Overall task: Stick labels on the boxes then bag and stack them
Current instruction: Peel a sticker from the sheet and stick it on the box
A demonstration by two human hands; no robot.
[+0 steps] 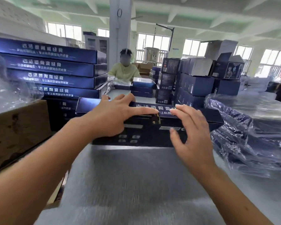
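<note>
Left hand (113,117) spreads flat over the dark box (144,137), forefinger pressing its upper edge; right hand (191,132) — fingers loose — touches just beside. The box rests on the grey table (136,184), open surface nearer the person.

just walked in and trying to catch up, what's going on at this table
A person has a dark blue box on the grey table. The left hand lies on it, forefinger pressing what looks like a small gold label at its upper edge; the right hand touches the box alongside, fingers spread. Unbagged boxes are stacked at left, bagged ones at right.
</note>
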